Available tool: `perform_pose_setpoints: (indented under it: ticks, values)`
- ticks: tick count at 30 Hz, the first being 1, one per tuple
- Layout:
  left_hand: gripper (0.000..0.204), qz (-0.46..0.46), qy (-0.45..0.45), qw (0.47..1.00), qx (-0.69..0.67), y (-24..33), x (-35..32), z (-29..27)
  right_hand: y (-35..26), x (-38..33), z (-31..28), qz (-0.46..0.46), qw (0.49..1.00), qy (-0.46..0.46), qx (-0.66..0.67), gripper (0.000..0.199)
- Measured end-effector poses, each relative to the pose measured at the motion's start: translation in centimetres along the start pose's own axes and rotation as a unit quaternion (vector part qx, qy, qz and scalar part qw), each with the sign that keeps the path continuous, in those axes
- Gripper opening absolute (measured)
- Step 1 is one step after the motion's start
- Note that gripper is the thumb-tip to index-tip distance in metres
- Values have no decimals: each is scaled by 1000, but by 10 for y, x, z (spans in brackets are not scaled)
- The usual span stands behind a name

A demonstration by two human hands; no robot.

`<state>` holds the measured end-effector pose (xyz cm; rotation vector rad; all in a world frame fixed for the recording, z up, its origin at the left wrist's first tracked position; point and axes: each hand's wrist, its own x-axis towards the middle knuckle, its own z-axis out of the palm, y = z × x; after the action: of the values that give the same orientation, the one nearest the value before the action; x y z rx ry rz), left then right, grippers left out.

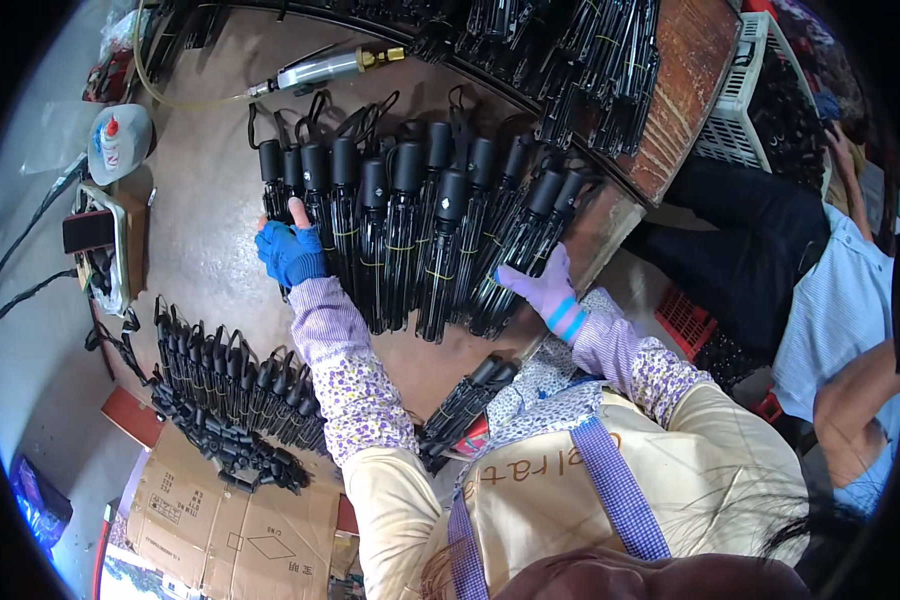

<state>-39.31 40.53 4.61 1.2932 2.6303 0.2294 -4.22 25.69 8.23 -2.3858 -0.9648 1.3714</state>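
A row of black folding umbrella frames lies fanned out on the table. Each has a black handle, many have wrist straps, and yellow bands circle the ribs. At the row's left end, my left hand, in a blue glove with bare fingertips, closes around the ribs of an end umbrella frame. My right hand, in a lavender glove with blue stripes, rests against the umbrella frame at the right end. Its thumb and fingers are spread apart; the palm side is partly hidden.
More umbrella frames lie at the far side, at the near left and by my waist. An air tool with a hose lies beyond the row. A white crate and a seated person are at right. A cardboard box stands near left.
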Motion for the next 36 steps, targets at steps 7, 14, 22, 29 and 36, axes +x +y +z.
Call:
perform_pose_setpoints:
  ticks: [7, 14, 22, 29, 36]
  values:
    - [65, 81, -63, 991, -86, 39, -10, -8, 4, 6, 8, -54, 948, -67, 306, 68]
    - [61, 102, -187, 967, -138, 69, -24, -6, 28, 25, -10, 45, 951, -130, 279, 66]
    - [55, 112, -269, 947, -136, 80, -33, -6, 30, 33, -8, -16, 910, -156, 384, 69]
    - [46, 61, -383, 860, -331, 66, -47, 20, 15, 27, -21, 10, 907, -138, 397, 62]
    - [42, -50, -413, 757, -504, 81, -78, 8, -16, 37, -50, -31, 919, -157, 361, 56]
